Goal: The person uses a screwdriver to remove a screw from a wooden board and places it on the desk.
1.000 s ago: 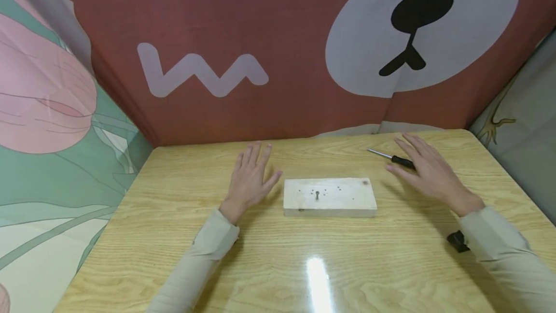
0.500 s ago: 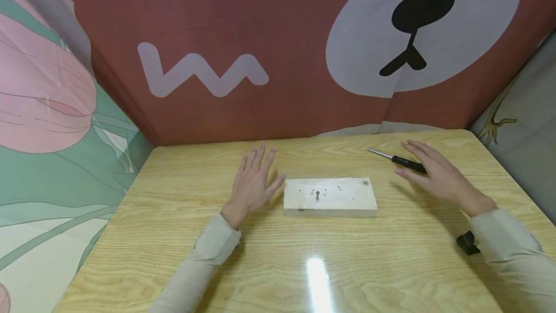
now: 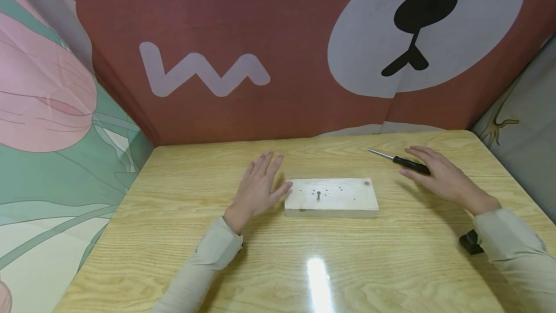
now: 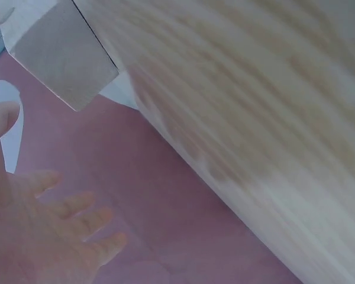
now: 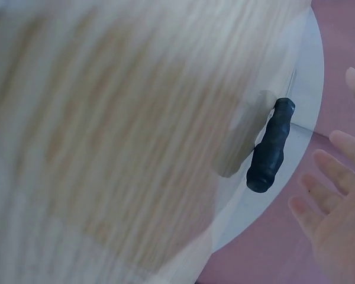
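Note:
A pale wooden block (image 3: 347,198) with several small holes lies on the table, and a screw (image 3: 319,195) stands up from its top. My left hand (image 3: 257,193) is spread out at the block's left end, its thumb overlapping the corner in the head view. To the right, my right hand (image 3: 447,177) hovers with fingers extended over the handle end of a screwdriver (image 3: 407,162). The screwdriver has a black handle (image 5: 271,148) and a metal shaft pointing to the back left. In the right wrist view the fingers (image 5: 325,192) are apart from the handle. Neither hand holds anything.
The wood-grain table (image 3: 182,235) runs back to a reddish-brown cloth (image 3: 208,115) printed with a bear face. Patterned cloths hang at the left and right. A black device (image 3: 471,242) shows below the right sleeve cuff.
My left hand has moved slightly right and nearer, toward the block. My right hand has shifted right and a little nearer, uncovering more of the screwdriver handle. Block and screwdriver have stayed put.

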The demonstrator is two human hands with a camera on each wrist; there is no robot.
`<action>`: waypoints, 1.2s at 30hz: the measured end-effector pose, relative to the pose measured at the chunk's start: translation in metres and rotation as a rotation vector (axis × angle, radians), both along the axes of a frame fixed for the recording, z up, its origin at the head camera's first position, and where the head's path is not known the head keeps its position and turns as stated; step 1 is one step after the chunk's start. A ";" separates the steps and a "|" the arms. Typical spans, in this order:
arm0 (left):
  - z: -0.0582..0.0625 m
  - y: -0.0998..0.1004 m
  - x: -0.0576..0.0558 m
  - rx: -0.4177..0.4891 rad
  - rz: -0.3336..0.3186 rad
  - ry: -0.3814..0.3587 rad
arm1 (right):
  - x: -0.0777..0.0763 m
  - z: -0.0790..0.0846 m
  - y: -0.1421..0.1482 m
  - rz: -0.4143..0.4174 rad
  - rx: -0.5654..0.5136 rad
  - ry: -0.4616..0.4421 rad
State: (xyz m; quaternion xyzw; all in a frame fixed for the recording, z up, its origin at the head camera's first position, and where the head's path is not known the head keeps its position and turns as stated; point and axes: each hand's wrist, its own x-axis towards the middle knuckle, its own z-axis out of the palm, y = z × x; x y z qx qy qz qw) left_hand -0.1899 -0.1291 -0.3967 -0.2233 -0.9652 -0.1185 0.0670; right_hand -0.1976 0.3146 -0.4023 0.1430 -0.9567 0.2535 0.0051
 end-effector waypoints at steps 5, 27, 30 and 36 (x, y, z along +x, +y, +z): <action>0.000 0.002 0.002 0.005 -0.016 -0.009 | -0.001 0.000 0.002 0.006 0.012 -0.017; -0.001 0.008 0.012 0.033 -0.104 -0.089 | -0.005 -0.003 0.006 0.025 0.061 0.012; -0.002 0.008 0.012 0.054 -0.127 -0.100 | -0.007 -0.004 0.007 0.026 0.070 -0.001; -0.003 0.007 0.013 0.094 -0.162 -0.155 | -0.010 -0.007 0.011 0.024 0.082 0.000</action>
